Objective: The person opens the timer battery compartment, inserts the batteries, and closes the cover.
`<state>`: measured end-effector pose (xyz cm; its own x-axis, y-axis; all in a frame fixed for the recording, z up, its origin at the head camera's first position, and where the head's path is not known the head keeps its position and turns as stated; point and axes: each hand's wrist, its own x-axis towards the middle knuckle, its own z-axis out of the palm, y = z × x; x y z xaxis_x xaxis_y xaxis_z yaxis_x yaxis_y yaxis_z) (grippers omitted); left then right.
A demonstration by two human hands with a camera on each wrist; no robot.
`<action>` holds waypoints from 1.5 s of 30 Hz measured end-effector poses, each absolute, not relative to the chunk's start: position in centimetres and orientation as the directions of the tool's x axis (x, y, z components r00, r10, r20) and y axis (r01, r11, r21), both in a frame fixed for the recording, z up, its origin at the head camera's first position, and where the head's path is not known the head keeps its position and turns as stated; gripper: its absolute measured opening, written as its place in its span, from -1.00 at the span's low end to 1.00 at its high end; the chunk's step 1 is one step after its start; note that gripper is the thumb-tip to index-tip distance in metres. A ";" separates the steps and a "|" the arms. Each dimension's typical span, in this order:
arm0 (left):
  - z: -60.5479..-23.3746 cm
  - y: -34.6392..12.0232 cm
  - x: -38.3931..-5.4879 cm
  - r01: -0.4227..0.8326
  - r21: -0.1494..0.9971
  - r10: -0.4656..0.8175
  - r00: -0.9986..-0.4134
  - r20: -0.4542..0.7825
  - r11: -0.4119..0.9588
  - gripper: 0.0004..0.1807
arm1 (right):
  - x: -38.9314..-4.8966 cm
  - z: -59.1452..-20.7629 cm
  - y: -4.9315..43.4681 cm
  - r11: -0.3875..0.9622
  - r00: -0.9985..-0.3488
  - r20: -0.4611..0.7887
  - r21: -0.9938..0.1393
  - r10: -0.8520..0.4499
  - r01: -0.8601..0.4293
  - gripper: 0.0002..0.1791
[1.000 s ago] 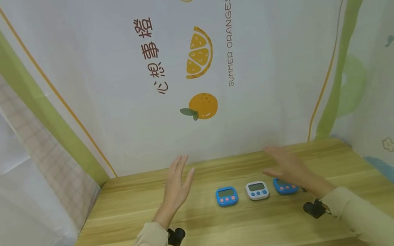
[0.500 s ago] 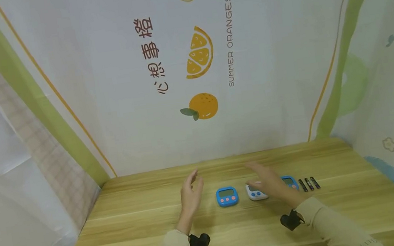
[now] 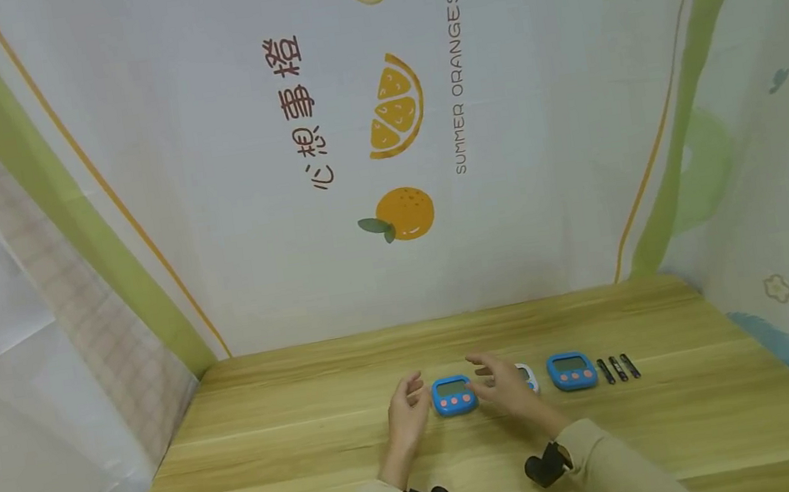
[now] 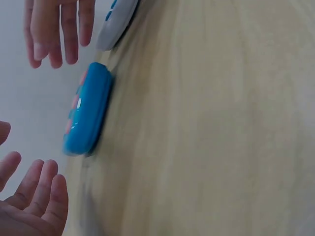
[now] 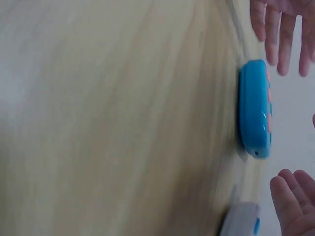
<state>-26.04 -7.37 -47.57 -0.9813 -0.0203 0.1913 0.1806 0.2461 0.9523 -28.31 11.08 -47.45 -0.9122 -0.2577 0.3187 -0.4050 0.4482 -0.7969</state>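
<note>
A blue digital timer with a grey screen and pink buttons lies on the table between my two hands. My left hand is at its left side, fingers relaxed and slightly bent, holding nothing. At its right side is my right hand, fingers loosely bent, also holding nothing. In the left wrist view a gap shows between the blue timer and the fingers of both hands. The right wrist view shows the same timer flat on the wood. A white timer is partly hidden behind my right hand.
Another blue timer lies to the right of the white one. Beside it are three small dark batteries in a row. A white curtain printed with oranges hangs along the back edge of the wooden table.
Both hands have come inward and lower, from wide apart to either side of the left blue timer. The right hand has moved left past the white timer, uncovering the right blue timer and batteries.
</note>
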 end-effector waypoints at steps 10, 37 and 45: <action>-49.4 -7.1 -26.0 0.137 0.950 0.014 -0.990 0.139 0.282 -0.51 | -28.0 -48.2 9.4 0.533 -0.939 0.217 -0.779 -0.266 -0.331 -0.41; -49.5 -8.0 -25.2 0.178 0.942 0.148 -0.979 0.140 0.286 -0.41 | -27.6 -48.3 9.1 0.584 -0.947 0.123 -0.762 -0.296 -0.281 -0.46; -49.7 -8.7 -25.2 0.213 0.958 0.196 -0.965 0.176 0.189 -0.41 | -27.5 -48.1 9.4 0.553 -0.941 0.094 -0.788 -0.326 -0.271 -0.45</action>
